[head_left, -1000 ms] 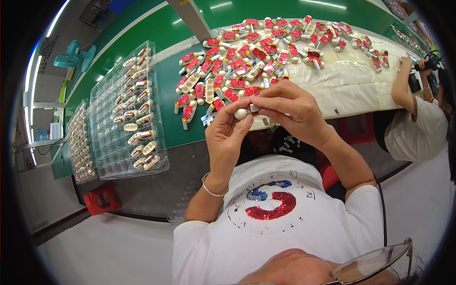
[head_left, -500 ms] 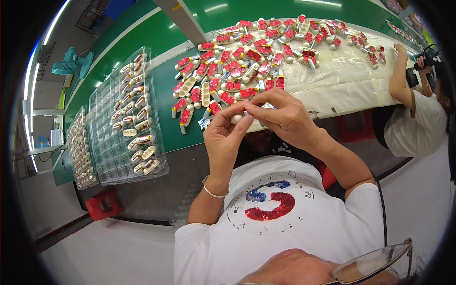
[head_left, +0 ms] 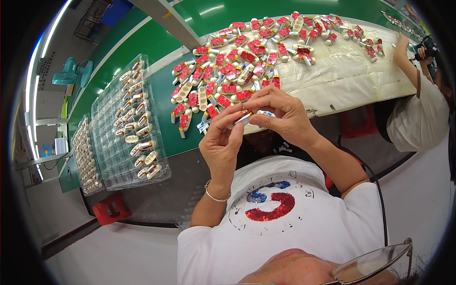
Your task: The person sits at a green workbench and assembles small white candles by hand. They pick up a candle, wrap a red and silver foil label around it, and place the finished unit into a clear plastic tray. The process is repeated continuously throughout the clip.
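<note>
Over the near edge of the table, my left hand [head_left: 221,138] pinches a small white oblong piece with a dark red strip [head_left: 244,117] between thumb and fingers. My right hand [head_left: 287,117] meets it from the other side, its thumb and bent fingers closed at the piece's upper end. The fingers cover part of the piece, so its full shape is hidden. Just beyond both hands lies a spread of white rounded pieces with red labels and silvery ends [head_left: 229,88]. A blue-and-white scrap [head_left: 203,127] rests beside my left hand.
To the left stands a clear compartment tray [head_left: 111,137], its right-hand columns holding white pieces. Another filled tray [head_left: 86,156] is farther left. A metal post [head_left: 173,23] rises behind the pile. At the right, another person's arm [head_left: 403,59] reaches the table. Red stools [head_left: 110,209] stand below.
The piece between my hands has turned so its red strip now shows. My right fingers have opened slightly and shifted. The view has also moved a little.
</note>
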`<state>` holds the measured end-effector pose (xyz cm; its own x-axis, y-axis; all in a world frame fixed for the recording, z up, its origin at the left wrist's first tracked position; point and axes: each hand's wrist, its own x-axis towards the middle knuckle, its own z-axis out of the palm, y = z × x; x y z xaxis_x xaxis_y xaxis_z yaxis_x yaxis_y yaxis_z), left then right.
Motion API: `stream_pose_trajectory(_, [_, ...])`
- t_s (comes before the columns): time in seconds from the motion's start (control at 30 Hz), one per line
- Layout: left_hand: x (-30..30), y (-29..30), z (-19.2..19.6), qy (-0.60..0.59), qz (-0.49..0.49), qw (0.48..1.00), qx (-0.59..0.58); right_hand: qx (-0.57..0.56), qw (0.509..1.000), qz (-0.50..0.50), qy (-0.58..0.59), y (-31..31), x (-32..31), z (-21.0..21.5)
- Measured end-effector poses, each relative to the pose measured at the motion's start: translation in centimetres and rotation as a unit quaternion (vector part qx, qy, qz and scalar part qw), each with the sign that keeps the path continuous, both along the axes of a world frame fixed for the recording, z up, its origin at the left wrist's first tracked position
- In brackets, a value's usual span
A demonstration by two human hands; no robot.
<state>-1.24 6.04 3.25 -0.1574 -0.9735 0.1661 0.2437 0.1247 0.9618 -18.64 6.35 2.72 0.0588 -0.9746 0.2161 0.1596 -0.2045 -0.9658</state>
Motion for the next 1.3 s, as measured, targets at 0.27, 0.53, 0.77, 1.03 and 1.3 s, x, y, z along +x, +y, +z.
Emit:
stream_pose_trajectory(0.27, [0.5,-0.1,-2.1,-0.020,-0.025,0.999,0.027,0.115,0.988,0.038,-0.092,-0.2,0.2,-1.6])
stream_pose_trajectory(0.53, [4.3,-1.4,-2.1,-0.093,-0.028,0.995,0.036,0.063,0.985,0.082,0.137,-1.7,-0.3,-1.3])
stream_pose_trajectory(0.77, [16.8,-4.9,-0.7,-0.118,0.245,0.957,0.098,-0.084,0.856,-0.079,0.504,-3.8,-7.3,-3.4])
stream_pose_trajectory(1.03, [35.6,-7.1,-4.2,-0.181,0.419,0.889,0.035,-0.042,0.857,-0.075,0.508,-3.5,-7.2,-2.7])
stream_pose_trajectory(1.3, [39.7,-13.9,-6.0,-0.432,0.292,0.853,-0.017,-0.066,0.869,-0.106,0.479,-4.7,-9.0,-3.7])
